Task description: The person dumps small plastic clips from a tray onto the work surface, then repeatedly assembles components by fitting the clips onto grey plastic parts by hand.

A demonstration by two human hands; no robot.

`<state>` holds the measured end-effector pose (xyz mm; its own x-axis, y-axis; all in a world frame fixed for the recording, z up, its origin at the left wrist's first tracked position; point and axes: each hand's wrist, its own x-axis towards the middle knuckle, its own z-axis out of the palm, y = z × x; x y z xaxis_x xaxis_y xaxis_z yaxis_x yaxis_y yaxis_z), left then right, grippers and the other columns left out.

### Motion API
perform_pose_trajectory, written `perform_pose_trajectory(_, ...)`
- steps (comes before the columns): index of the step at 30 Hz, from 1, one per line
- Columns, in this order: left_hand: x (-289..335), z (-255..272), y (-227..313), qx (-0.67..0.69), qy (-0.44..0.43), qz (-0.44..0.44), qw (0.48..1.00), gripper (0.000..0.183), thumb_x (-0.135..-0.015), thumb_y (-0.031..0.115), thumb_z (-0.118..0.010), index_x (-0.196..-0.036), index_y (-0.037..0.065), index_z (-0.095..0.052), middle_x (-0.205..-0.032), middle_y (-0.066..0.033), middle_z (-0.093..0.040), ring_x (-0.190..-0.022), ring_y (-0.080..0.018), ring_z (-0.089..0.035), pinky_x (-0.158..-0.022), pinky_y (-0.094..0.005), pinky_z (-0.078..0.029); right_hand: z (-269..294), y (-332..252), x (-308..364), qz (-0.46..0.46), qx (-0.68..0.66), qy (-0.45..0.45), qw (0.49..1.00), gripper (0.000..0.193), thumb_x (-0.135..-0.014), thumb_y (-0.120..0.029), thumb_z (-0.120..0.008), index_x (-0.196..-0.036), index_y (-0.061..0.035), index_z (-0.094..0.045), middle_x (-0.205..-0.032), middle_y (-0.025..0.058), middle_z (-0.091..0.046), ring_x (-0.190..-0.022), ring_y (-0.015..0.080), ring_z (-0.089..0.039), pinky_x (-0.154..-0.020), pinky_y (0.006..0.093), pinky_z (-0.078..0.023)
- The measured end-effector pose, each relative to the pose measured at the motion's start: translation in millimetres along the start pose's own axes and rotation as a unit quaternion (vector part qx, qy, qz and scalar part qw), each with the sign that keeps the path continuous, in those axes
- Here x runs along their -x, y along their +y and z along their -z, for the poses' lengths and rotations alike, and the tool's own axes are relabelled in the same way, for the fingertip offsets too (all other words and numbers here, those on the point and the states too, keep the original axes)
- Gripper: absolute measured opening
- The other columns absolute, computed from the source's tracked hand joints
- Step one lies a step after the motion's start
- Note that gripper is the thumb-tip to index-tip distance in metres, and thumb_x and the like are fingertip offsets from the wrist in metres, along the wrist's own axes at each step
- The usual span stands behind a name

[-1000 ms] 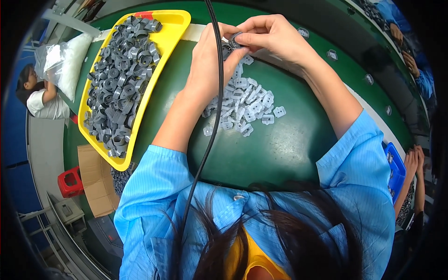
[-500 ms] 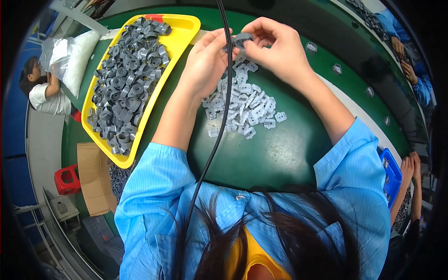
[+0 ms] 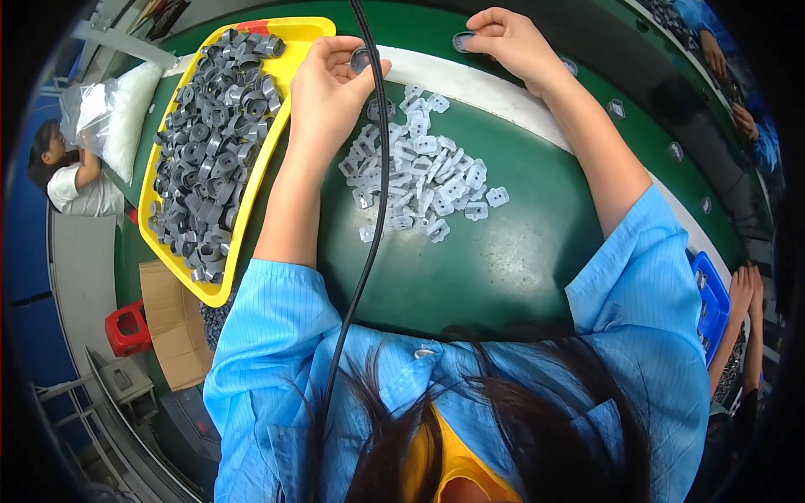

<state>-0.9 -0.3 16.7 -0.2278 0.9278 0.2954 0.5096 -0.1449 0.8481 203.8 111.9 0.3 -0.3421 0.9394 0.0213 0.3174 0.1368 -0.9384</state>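
Observation:
My left hand [image 3: 329, 94] is closed around a dark grey round plastic part [image 3: 360, 59], beside the top corner of the yellow tray [image 3: 307, 52]. Out over the green belt, the thumb and fingers of my right hand [image 3: 518, 49] pinch another grey round part [image 3: 463, 41] by its edge. Whether that part rests on the belt I cannot tell. Below my hands lies a loose pile of small translucent plastic pieces [image 3: 432, 180]. One more grey round part [image 3: 381, 109] sits at the pile's upper left, partly behind a black cable [image 3: 379, 168].
Grey ring-shaped parts [image 3: 214, 142] heap the tray. Several finished-looking pieces [image 3: 616, 107] are spaced along the green belt [image 3: 654, 126]. A blue bin [image 3: 713, 298] stands at right near a co-worker's hands [image 3: 742, 289]. An open cardboard box [image 3: 168, 327] and red stool [image 3: 128, 328] are at left.
My hands have moved apart from where they met over a grey part. The right one has reached outward to the belt with a part; the left has shifted left, still holding one.

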Motion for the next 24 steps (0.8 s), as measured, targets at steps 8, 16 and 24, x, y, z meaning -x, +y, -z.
perform_pose_trajectory(8,5.7,-6.1,-9.4,0.006,-0.029,0.018,0.999,0.037,-0.077,0.007,-0.072,-0.111,-0.002,-0.06,-0.098,-0.0078,-0.061,-0.079,-0.0128,-0.066,-0.069,-0.0243,-0.053,-3.4,-45.3,38.2,0.129,0.291,-0.129,0.939,0.036,-0.067,-0.031,-0.076,-0.079,-0.0018,-0.059,-0.073,0.0083,-0.056,-0.071,0.0144,-0.054,-0.066,0.0268,-0.044)
perform_pose_trajectory(16,10.1,-13.1,-9.0,0.002,-0.022,0.011,1.0,0.037,-0.072,0.01,-0.076,-0.104,-0.001,-0.059,-0.085,-0.0102,-0.067,-0.076,-0.0152,-0.067,-0.066,-0.0249,-0.053,-17.8,-20.7,36.4,0.298,0.246,-0.122,0.914,0.022,-0.078,-0.008,-0.066,-0.099,-0.0028,-0.065,-0.09,0.013,-0.062,-0.081,0.0271,-0.061,-0.07,0.0358,-0.049)
perform_pose_trajectory(24,12.8,-19.2,-5.3,-0.121,0.054,-0.09,0.987,0.035,-0.064,0.014,-0.079,-0.086,0.002,-0.056,-0.068,-0.0085,-0.056,-0.058,-0.0217,-0.057,-0.056,-0.0343,-0.047,-23.1,-43.6,47.1,0.099,0.223,-0.134,0.96,0.019,-0.075,-0.017,-0.07,-0.078,0.001,-0.067,-0.074,0.0116,-0.065,-0.068,0.0203,-0.061,-0.065,0.0314,-0.049)
